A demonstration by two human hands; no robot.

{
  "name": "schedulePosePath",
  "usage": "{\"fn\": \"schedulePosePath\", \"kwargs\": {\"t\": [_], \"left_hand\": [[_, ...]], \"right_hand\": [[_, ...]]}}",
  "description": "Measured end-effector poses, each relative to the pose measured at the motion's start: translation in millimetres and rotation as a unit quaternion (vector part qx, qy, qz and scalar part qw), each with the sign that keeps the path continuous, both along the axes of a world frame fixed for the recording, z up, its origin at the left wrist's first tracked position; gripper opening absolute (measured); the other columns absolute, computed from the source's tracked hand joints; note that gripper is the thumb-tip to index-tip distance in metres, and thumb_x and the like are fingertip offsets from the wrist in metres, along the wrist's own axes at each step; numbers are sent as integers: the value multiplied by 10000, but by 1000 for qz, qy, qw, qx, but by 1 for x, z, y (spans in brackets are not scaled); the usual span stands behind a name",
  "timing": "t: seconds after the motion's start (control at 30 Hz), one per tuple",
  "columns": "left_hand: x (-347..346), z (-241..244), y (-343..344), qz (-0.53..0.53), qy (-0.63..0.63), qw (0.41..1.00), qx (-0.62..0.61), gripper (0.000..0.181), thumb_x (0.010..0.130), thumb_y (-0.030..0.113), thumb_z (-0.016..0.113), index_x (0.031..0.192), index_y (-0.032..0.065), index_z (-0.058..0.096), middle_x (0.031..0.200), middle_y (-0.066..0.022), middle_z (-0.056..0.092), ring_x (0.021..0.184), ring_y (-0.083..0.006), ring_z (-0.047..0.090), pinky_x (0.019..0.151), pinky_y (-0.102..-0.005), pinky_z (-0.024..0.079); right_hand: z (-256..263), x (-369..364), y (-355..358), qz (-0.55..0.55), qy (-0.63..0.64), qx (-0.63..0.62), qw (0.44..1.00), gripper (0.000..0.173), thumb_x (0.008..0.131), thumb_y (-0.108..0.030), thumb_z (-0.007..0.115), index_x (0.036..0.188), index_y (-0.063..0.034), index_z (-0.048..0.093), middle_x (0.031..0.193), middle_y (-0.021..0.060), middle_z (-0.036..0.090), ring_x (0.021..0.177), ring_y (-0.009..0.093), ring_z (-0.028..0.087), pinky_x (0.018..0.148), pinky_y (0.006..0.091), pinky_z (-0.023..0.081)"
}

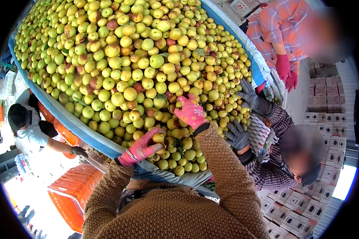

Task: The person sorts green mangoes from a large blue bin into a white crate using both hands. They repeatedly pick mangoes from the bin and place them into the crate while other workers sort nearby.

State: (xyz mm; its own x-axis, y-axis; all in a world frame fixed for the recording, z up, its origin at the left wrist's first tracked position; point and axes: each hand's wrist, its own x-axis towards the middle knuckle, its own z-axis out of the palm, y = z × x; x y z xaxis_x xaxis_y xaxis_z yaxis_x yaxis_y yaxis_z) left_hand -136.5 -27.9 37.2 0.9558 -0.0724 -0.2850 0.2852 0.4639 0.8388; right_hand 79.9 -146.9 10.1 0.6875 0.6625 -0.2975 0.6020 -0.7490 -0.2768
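A large heap of yellow-green jujubes (137, 71), some with red-brown patches, fills the bin before me. My left hand (139, 149), in a pink glove, is at the near edge of the heap, its thumb and fingers around one jujube (158, 137). Farther in and to the right, my right hand (193, 113) wears a pink flowered glove. Its fingertips close on another jujube (179, 104), partly hidden by the glove. A few green leaves (179, 145) lie among the fruit between my hands.
Blue padded cloth (77, 125) lines the bin's rim. At right, a co-worker's grey-gloved hands (238, 136) touch the heap beside white foam netting (255, 136). Another person in pink gloves (283, 67) stands beyond. Left are an orange crate (74, 191) and a person's dark-gloved hand (79, 151). Stacked boxes (299, 203) stand right.
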Motion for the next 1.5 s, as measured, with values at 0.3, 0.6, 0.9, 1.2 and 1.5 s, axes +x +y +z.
{"fn": "schedulePosePath", "kwargs": {"t": [0.3,0.6,0.9,1.2,1.5], "left_hand": [[1,7,-4,-14,19,999,-35,512,874,127,581,1331,57,360,1041,-34,545,965,-116,544,847,-273,452],[-4,-3,-6,8,-12,1000,0,474,886,137,554,1308,30,367,1171,-66,426,961,-141,549,866,-293,438],[-9,2,-22,59,-1,997,-52,491,911,166,567,1333,50,343,982,-36,529,871,-108,530,705,-251,454],[-19,28,-111,52,72,986,-144,543,929,305,532,1374,74,322,889,-78,582,737,-159,589,611,-255,486],[-15,-5,-362,-210,119,958,-154,390,987,289,458,1331,121,384,1105,-54,584,896,-114,567,717,-252,500]], "right_hand": [[-3,42,-1,-65,298,-61,950,567,753,-350,641,1260,-131,507,1103,128,531,932,272,545,759,386,453],[7,31,-16,-137,496,-31,857,503,778,-285,612,1241,-150,473,800,39,497,620,157,471,489,290,393],[32,-1,-58,-178,584,109,784,398,827,-293,592,1198,-200,482,662,-44,433,403,58,357,384,206,354],[41,-110,-220,-322,698,412,490,531,869,-343,574,1335,-159,396,1142,53,534,867,205,630,626,336,577],[41,-249,-451,-429,587,665,174,472,879,-362,532,1279,-122,457,1025,87,609,643,106,518,422,203,396]]}}
